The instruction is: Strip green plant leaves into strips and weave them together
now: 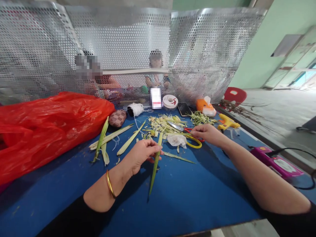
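My left hand [147, 152] pinches a narrow green corn husk strip [156, 164] between thumb and fingers. Its pointed end hangs down towards me over the blue table. My right hand [206, 134] is closed at the handles of red-handled scissors [177, 126], partly hiding them; their blades point left over a heap of cut husk bits [158, 125]. Just below that hand lies a yellow loop handle [195, 144], beside a crumpled white plastic piece [176, 140]. Another thin strip [179, 157] rests on the table right of my left hand.
Husk pieces [131, 138] lie at left near a red plastic bag [56, 125]. Behind stand white string [135, 109], a lit phone [156, 98] and a tape roll [170, 102]. At right are a yellow glue gun [227, 122] and a purple power strip [276, 161]. People sit beyond the perforated metal screen [133, 42].
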`<control>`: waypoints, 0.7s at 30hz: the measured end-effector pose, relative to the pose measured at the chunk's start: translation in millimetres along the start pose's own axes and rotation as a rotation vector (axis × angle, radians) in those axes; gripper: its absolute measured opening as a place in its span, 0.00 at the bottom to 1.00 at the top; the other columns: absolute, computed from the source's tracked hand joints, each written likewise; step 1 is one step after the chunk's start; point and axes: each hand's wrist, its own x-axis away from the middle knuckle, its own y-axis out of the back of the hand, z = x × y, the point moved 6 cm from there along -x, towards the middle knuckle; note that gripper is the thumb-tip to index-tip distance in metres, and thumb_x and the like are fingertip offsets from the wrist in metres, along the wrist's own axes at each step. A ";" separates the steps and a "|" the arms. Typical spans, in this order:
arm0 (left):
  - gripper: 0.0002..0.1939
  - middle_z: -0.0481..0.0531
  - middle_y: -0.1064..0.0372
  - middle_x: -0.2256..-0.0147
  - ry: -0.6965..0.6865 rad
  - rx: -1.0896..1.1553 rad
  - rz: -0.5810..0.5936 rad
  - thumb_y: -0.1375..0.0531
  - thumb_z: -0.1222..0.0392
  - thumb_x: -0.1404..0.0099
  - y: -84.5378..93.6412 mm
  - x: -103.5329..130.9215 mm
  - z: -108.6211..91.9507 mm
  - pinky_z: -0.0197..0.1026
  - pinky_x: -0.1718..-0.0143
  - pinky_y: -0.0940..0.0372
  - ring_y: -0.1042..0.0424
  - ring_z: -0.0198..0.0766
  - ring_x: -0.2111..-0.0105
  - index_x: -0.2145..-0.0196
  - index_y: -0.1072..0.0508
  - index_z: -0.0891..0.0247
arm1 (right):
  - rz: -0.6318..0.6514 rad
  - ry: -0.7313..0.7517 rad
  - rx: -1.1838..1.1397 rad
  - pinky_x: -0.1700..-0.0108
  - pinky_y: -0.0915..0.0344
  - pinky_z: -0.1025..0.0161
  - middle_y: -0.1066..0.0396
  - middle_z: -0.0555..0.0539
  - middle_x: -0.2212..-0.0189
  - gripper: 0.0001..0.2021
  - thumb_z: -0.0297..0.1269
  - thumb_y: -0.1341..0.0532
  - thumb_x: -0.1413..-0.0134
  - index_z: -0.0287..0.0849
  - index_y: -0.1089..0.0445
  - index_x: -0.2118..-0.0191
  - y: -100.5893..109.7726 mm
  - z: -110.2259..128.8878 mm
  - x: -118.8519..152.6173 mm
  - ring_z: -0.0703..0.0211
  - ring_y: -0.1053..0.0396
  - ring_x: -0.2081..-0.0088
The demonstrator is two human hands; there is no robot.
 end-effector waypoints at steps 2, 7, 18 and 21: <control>0.12 0.53 0.25 0.70 -0.016 0.063 -0.044 0.35 0.56 0.47 -1.2 -0.5 1.6 0.35 0.76 0.40 0.27 0.35 0.73 0.72 0.34 0.63 | -0.121 0.003 0.065 0.67 0.40 0.59 0.29 0.46 0.75 0.12 0.44 0.40 0.51 0.41 0.26 0.71 0.0 5.2 3.3 0.53 0.33 0.70; 0.13 0.47 0.32 0.77 -0.136 0.100 -0.126 0.33 0.55 0.50 -10.9 3.4 3.0 0.35 0.77 0.39 0.31 0.34 0.75 0.74 0.33 0.63 | -0.264 0.239 -0.041 0.59 0.38 0.57 0.27 0.44 0.67 0.09 0.42 0.40 0.47 0.43 0.27 0.68 -22.0 52.5 31.7 0.53 0.32 0.63; 0.08 0.46 0.31 0.77 -0.348 -0.156 -0.118 0.36 0.57 0.45 -37.3 24.4 -2.2 0.35 0.74 0.40 0.35 0.32 0.77 0.72 0.28 0.63 | 0.083 -0.056 -0.716 0.73 0.40 0.65 0.36 0.54 0.83 0.14 0.42 0.33 0.55 0.41 0.36 0.79 -77.9 69.2 55.5 0.66 0.39 0.79; 0.11 0.44 0.33 0.76 -0.347 -0.139 -0.136 0.33 0.61 0.51 -36.2 23.2 -1.9 0.34 0.73 0.40 0.35 0.31 0.76 0.71 0.31 0.62 | 0.121 -0.061 -0.761 0.73 0.39 0.65 0.34 0.54 0.82 0.14 0.42 0.33 0.55 0.40 0.35 0.79 -79.7 68.6 55.3 0.66 0.38 0.79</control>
